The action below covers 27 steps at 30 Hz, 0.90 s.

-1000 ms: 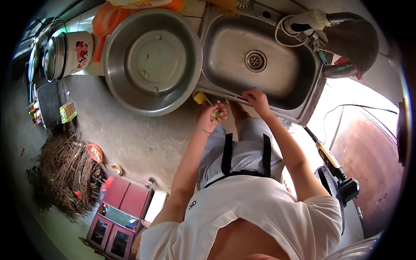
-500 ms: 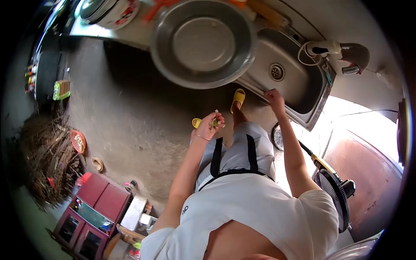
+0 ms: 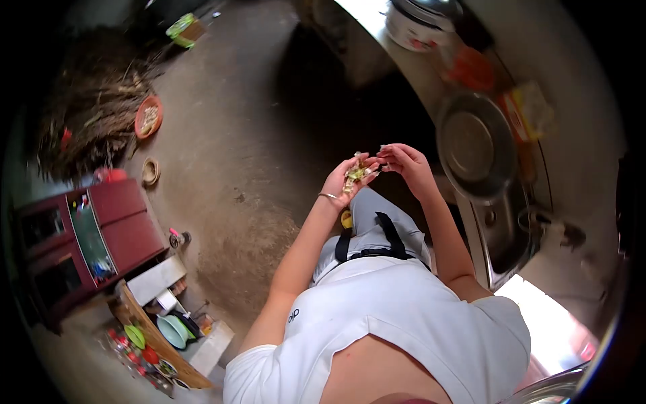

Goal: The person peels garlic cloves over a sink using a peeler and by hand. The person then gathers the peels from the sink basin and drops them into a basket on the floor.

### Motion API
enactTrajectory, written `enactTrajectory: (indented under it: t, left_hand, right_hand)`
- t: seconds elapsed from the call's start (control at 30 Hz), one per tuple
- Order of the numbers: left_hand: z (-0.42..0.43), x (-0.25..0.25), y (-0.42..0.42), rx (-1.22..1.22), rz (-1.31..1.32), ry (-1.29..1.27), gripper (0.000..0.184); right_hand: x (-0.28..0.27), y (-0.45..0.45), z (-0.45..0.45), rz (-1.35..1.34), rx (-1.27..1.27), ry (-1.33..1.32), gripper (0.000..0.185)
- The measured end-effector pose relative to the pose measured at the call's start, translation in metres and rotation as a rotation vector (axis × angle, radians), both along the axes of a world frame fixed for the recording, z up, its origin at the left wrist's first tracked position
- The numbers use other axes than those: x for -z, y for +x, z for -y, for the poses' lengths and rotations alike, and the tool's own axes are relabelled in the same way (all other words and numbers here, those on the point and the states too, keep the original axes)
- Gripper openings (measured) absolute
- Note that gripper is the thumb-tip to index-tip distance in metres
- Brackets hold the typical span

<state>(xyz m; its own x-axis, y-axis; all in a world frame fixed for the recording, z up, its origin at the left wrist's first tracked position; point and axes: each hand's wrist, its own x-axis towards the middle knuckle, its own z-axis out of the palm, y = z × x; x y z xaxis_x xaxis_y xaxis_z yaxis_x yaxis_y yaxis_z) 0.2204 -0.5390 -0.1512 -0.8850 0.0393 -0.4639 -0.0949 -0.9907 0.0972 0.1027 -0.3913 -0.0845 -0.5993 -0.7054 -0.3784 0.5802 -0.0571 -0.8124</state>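
Observation:
In my left hand [image 3: 340,182], palm up with the fingers cupped, lies a small heap of pale yellow-green scraps [image 3: 355,174], like vegetable peelings. A bracelet circles that wrist. My right hand [image 3: 412,167] is beside the left fingertips, its own fingers bent and drawn together. Whether a small piece sits in those fingers is too fine to make out. Both hands are above my grey shorts [image 3: 383,209], over the floor.
On the counter to the right are a large metal basin [image 3: 471,145], a rice cooker [image 3: 420,27] and a sink [image 3: 501,236]. A brushwood pile [image 3: 94,101], an orange bowl [image 3: 149,116] and a dark red cabinet [image 3: 114,215] are on the left.
My view has turned left, so basin and sink now appear farther right. My right hand has come from beside the sink to my left hand, which still holds the scraps.

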Motion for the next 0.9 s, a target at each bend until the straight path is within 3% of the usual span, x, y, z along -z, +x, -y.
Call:
enactTrajectory:
  t: [0.07, 0.13, 0.27, 0.53, 0.67, 0.8, 0.9]
  left_hand:
    - [0.045, 0.002, -0.009, -0.07, -0.021, -0.03, 0.029]
    - [0.103, 0.001, -0.02, -0.134, -0.049, -0.058, 0.028]
    - [0.221, 0.016, -0.034, -0.268, -0.081, 0.0, 0.021]
    - [0.471, 0.012, -0.039, -0.451, 0.041, -0.198, 0.021]
    - [0.577, 0.015, -0.048, -0.578, 0.064, -0.246, 0.021]
    - [0.699, 0.053, -0.066, -0.583, -0.031, -0.188, 0.019]
    - [0.797, 0.053, -0.087, -0.535, -0.063, -0.213, 0.018]
  right_hand:
    - [-0.002, -0.006, 0.061, -0.149, -0.082, 0.039, 0.016]
    - [0.002, -0.016, 0.13, -1.032, -0.203, 0.081, 0.012]
    - [0.015, -0.036, 0.27, -1.529, -0.392, 0.102, 0.012]
    - [0.004, -0.071, 0.541, -1.667, -0.656, -0.197, 0.018]
    - [0.005, -0.087, 0.661, -1.904, -0.697, -0.35, 0.024]
    - [0.019, -0.109, 0.786, -1.909, -0.744, -0.39, 0.025]
    - [0.018, -0.131, 0.879, -1.954, -0.754, -0.384, 0.026]
